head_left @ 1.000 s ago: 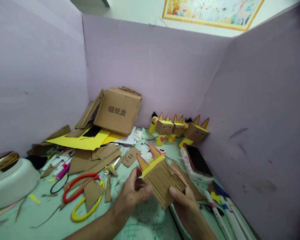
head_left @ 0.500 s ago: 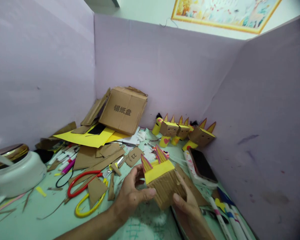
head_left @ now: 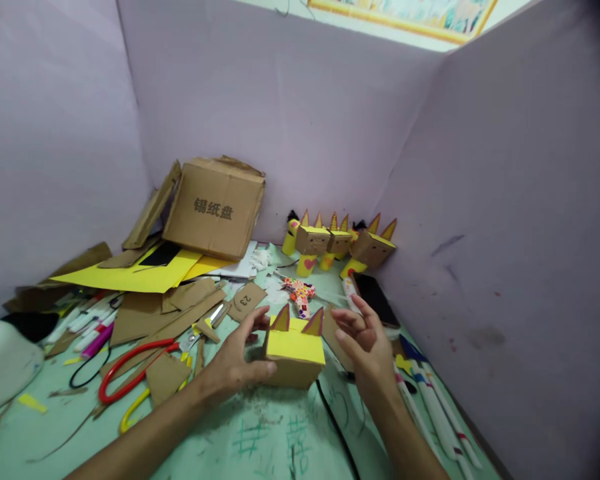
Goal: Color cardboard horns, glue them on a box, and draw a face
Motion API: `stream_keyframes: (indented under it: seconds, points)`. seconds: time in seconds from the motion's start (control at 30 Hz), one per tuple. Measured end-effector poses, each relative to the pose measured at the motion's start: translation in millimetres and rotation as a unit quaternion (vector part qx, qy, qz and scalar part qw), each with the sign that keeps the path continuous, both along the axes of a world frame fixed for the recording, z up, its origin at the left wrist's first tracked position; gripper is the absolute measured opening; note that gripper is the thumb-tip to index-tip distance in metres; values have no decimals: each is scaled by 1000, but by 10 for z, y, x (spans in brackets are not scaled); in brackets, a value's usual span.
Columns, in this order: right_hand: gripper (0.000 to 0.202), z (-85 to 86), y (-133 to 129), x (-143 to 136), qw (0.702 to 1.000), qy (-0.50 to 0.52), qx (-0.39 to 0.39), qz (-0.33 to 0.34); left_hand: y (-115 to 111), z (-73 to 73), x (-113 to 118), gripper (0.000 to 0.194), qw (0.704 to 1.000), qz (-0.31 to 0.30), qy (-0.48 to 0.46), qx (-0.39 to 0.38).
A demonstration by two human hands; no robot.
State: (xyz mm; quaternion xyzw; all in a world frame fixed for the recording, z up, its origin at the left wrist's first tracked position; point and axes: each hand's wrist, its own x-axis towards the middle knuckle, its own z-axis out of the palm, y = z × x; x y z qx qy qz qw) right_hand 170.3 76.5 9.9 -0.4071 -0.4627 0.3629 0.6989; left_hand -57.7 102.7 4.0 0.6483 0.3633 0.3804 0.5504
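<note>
A small cardboard box (head_left: 294,373) with a yellow top and two pointed, pink-edged ears stands on the table in front of me. My left hand (head_left: 237,357) grips its left end, the thumb on the front face and the fingertips by the rear corner. To the right of the box, my right hand (head_left: 367,347) is raised, apart from it, its fingers loosely curled and separated with nothing in them. Just behind the box lies a glue gun (head_left: 300,293) with a colourful dotted pattern.
Red and yellow scissors (head_left: 139,363) lie left among cardboard scraps (head_left: 140,317). A large cardboard box (head_left: 215,207) leans at the back over yellow paper (head_left: 125,273). Several finished animal figures (head_left: 313,241) stand back right, near a phone (head_left: 375,300). Markers (head_left: 437,407) lie at the right wall.
The eared box has gone from tilted in both hands to upright on the table. My right hand has let go and moved off to its right. The view has shifted.
</note>
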Motion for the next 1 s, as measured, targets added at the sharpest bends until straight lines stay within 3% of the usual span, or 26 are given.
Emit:
stream_keyframes:
  seconds: [0.13, 0.3, 0.4, 0.5, 0.63, 0.83, 1.0]
  points:
    - [63, 112, 42, -57, 1000, -15, -14, 22, 15, 66, -49, 73, 997, 55, -57, 26]
    - [65, 328, 43, -71, 996, -74, -34, 24, 79, 476, -22, 43, 985, 143, -6, 98]
    - [64, 390, 52, -92, 990, -130, -35, 32, 138, 751, 21, 26, 972, 116, 119, 168]
    - [65, 374, 57, -131, 982, -184, -45, 20, 171, 917, 71, 19, 959, 80, 194, 191]
    - [64, 311, 60, -167, 977, -208, -49, 1, 187, 958, 150, 13, 954, 59, 235, 175]
    - [63, 265, 94, -171, 978, -201, -50, 2, 199, 909, 248, 8, 957, 39, 254, 133]
    - [61, 246, 116, -174, 978, -198, -57, 6, 202, 852, 266, 11, 950, 49, 272, 143]
